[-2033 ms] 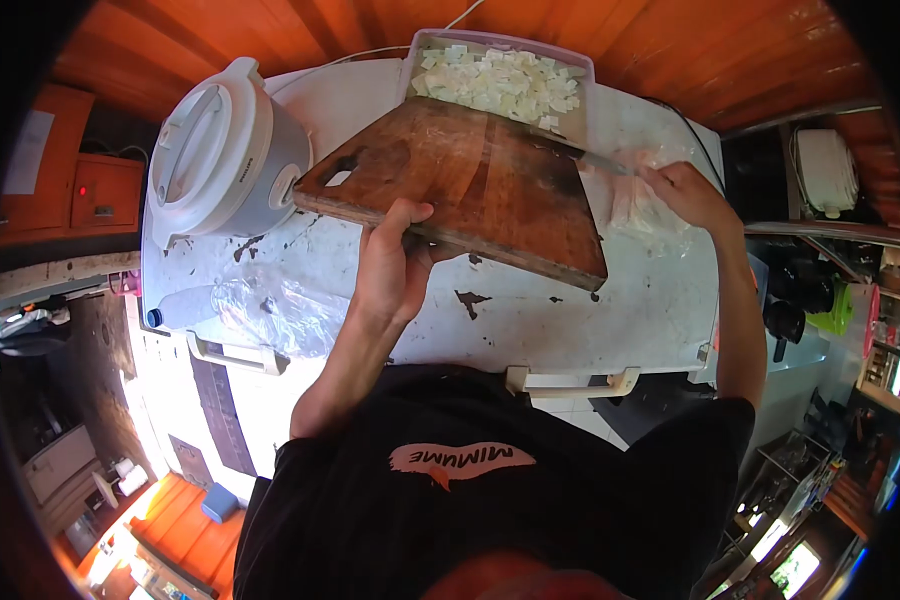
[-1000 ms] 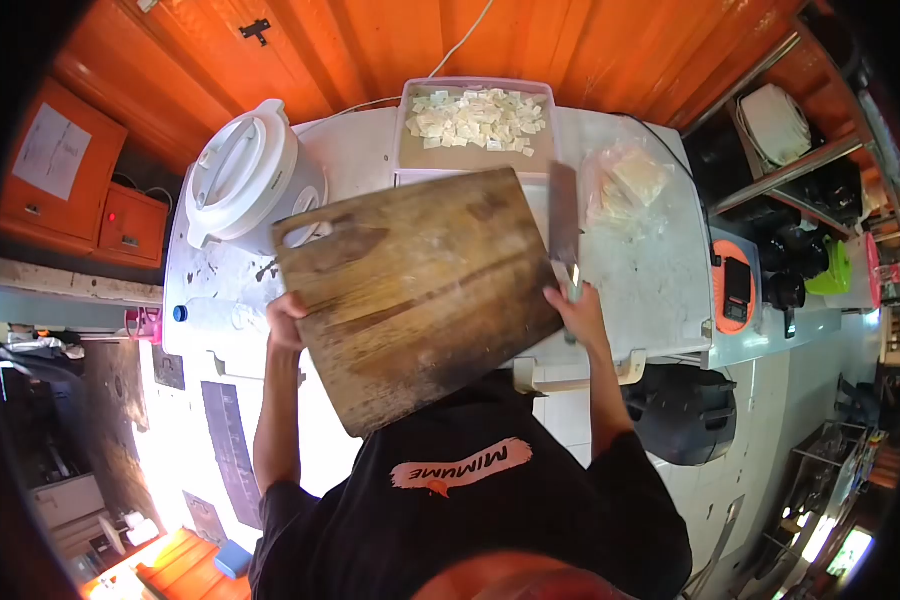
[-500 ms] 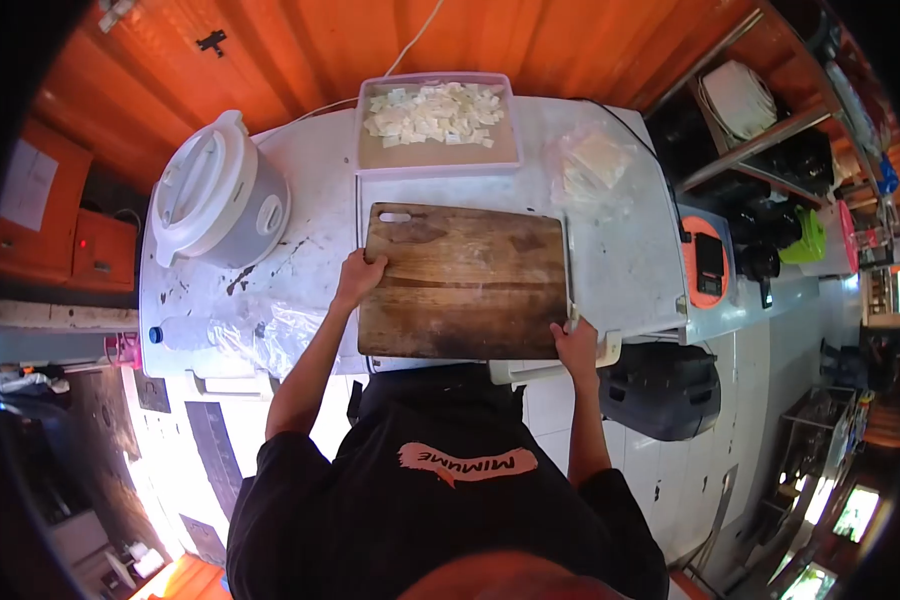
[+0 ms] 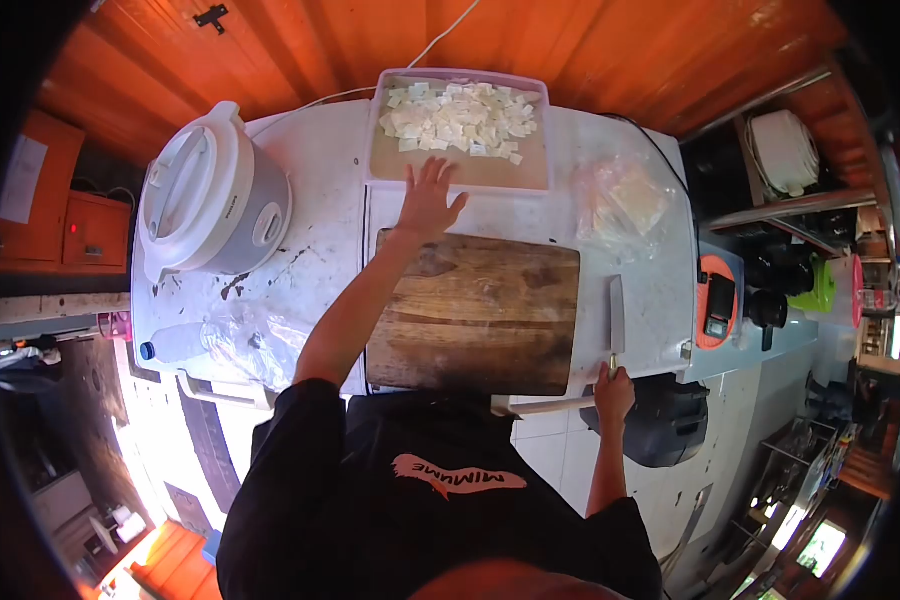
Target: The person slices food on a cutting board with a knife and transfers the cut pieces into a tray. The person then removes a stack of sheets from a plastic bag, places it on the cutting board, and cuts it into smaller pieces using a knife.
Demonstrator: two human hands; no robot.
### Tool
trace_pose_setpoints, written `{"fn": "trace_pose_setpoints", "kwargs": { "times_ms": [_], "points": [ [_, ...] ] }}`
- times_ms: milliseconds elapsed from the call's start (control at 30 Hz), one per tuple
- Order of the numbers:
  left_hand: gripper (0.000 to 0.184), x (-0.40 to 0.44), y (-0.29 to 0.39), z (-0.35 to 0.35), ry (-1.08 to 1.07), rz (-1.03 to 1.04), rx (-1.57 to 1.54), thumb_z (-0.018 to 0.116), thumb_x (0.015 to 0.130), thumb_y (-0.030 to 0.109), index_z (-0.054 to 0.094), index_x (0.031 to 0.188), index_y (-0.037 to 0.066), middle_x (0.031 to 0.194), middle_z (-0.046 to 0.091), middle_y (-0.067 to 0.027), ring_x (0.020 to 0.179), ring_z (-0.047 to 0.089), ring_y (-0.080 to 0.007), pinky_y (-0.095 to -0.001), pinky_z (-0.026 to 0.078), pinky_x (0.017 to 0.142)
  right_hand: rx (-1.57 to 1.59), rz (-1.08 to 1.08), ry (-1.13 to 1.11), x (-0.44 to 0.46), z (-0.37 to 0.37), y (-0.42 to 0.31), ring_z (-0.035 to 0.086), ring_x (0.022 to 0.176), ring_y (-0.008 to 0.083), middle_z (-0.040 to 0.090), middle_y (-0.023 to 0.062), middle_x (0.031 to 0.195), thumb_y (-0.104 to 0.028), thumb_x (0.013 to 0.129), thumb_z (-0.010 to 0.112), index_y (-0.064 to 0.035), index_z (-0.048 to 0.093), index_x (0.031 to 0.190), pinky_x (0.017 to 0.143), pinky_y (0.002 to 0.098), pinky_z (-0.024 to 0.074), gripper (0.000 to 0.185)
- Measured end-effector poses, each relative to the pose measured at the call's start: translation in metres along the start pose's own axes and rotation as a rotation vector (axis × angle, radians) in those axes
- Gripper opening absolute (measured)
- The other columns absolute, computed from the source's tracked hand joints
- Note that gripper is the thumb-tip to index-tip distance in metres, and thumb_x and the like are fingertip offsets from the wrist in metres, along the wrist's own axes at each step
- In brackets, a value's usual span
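Note:
A wooden cutting board (image 4: 475, 320) lies flat on the white table (image 4: 320, 150) in front of me. My left hand (image 4: 431, 200) is open with fingers spread, reaching over the board's back edge to the near rim of a plastic tray (image 4: 460, 185). Small pale cut pieces (image 4: 460, 118) are heaped in that tray. To the right of the board, my right hand (image 4: 613, 390) is closed around the handle of a knife (image 4: 617, 315), whose blade points away from me over the table.
A white rice cooker (image 4: 220, 195) stands at the left. Near it lie a blue-capped bottle (image 4: 175, 345) and clear plastic wrapping (image 4: 255, 345). A plastic bag with pale contents (image 4: 625, 205) rests at the right. Beyond it sits an orange scale (image 4: 717, 300).
The board has gone from being held up and tilted to lying on the table. My left hand has let go of it and moved to the tray; my right hand with the knife has moved right.

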State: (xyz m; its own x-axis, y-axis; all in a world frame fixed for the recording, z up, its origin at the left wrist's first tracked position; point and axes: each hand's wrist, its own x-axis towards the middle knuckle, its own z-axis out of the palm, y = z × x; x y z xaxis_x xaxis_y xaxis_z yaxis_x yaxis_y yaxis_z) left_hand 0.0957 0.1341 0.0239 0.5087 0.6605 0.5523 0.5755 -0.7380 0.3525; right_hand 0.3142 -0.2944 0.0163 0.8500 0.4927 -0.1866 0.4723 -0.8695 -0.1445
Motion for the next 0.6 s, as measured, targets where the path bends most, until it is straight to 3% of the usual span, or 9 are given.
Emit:
{"fn": "trace_pose_setpoints", "kwargs": {
  "times_ms": [67,100,167,233,267,300,400,500,600],
  "points": [
    [0.040,-0.002,-0.014,0.020,-0.395,-0.058,-0.015,0.062,0.085,0.031,0.057,0.117,0.007,0.110,0.058,-0.0143,0.107,0.053,-0.0345,-0.0514,0.037,0.094,-0.108,-0.040,0.012,0.003,-0.001,0.010,0.061,0.089,0.0433,0.064,0.0246,0.087,-0.039,0.088,0.059,0.0005,0.060,0.088,0.074,0.0526,0.0502,0.039],
    [0.040,-0.009,-0.017,0.023,-0.394,-0.062,-0.012,0.062,0.085,0.031,0.057,0.117,0.007,0.110,0.058,-0.0143,0.107,0.053,-0.0345,-0.0514,0.037,0.094,-0.199,-0.079,0.034,0.011,0.002,0.009,0.059,0.097,0.0427,0.063,0.0247,0.095,-0.039,0.088,0.059,0.0013,0.060,0.093,0.079,0.0521,0.0495,0.040],
    [0.038,-0.035,-0.020,0.011,-0.383,-0.062,-0.005,0.059,0.087,0.033,0.057,0.115,0.006,0.107,0.058,-0.0133,0.103,0.054,-0.0327,-0.0499,0.038,0.088,-0.204,0.105,-0.017,0.018,-0.034,-0.060,0.054,0.107,0.0407,0.060,0.0232,0.105,-0.030,0.087,0.063,0.0035,0.059,0.101,0.087,0.0518,0.0470,0.037],
    [0.041,-0.024,-0.015,-0.004,-0.485,-0.150,-0.030,0.059,0.087,0.033,0.056,0.117,0.005,0.111,0.057,-0.0148,0.105,0.053,-0.0339,-0.0510,0.038,0.089,0.214,-0.308,0.228,0.043,-0.037,-0.101,0.058,0.099,0.0380,0.062,0.0211,0.100,-0.020,0.085,0.066,0.0042,0.060,0.102,0.084,0.0484,0.0490,0.031],
    [0.043,-0.026,-0.008,-0.009,-0.577,-0.245,-0.066,0.059,0.087,0.033,0.054,0.119,0.004,0.114,0.056,-0.0163,0.108,0.051,-0.0351,-0.0521,0.038,0.091,0.445,-0.363,0.123,0.059,-0.050,-0.150,0.060,0.092,0.0364,0.062,0.0203,0.097,-0.013,0.082,0.068,0.0036,0.060,0.100,0.082,0.0440,0.0498,0.025],
    [0.047,-0.023,-0.014,0.004,-0.492,-0.234,0.022,0.061,0.084,0.036,0.053,0.121,0.007,0.120,0.052,-0.0164,0.112,0.048,-0.0360,-0.0545,0.038,0.092,0.651,-0.562,0.182,0.077,-0.052,-0.200,0.062,0.080,0.0286,0.063,0.0144,0.087,-0.011,0.081,0.071,0.0011,0.061,0.092,0.075,0.0353,0.0506,0.020],
    [0.065,0.038,-0.032,0.020,-0.336,-0.201,0.239,0.070,0.075,0.043,0.046,0.132,0.021,0.131,0.043,-0.0136,0.120,0.041,-0.0384,-0.0652,0.034,0.097,0.563,-0.926,0.146,0.153,-0.029,-0.322,0.059,0.105,0.0311,0.060,0.0160,0.112,-0.013,0.074,0.078,-0.0012,0.056,0.119,0.088,0.0388,0.0494,0.051],
    [0.072,0.065,-0.063,0.032,-0.458,-0.242,0.281,0.074,0.070,0.042,0.044,0.134,0.026,0.137,0.040,-0.0109,0.126,0.037,-0.0390,-0.0694,0.035,0.094,0.278,-0.876,-0.011,0.204,-0.004,-0.418,0.039,0.127,0.0445,0.038,0.0172,0.143,-0.028,0.060,0.084,-0.0238,0.045,0.138,0.100,0.0432,0.0433,0.087],
    [0.074,0.089,-0.092,0.035,-0.791,-0.370,0.104,0.078,0.067,0.036,0.045,0.133,0.027,0.145,0.037,-0.0101,0.133,0.032,-0.0415,-0.0630,0.043,0.091,0.054,-0.848,-0.122,0.223,0.022,-0.452,0.041,0.124,0.0467,0.032,0.0172,0.146,-0.028,0.058,0.084,-0.0250,0.051,0.132,0.098,0.0438,0.0447,0.081]
  ]
}}
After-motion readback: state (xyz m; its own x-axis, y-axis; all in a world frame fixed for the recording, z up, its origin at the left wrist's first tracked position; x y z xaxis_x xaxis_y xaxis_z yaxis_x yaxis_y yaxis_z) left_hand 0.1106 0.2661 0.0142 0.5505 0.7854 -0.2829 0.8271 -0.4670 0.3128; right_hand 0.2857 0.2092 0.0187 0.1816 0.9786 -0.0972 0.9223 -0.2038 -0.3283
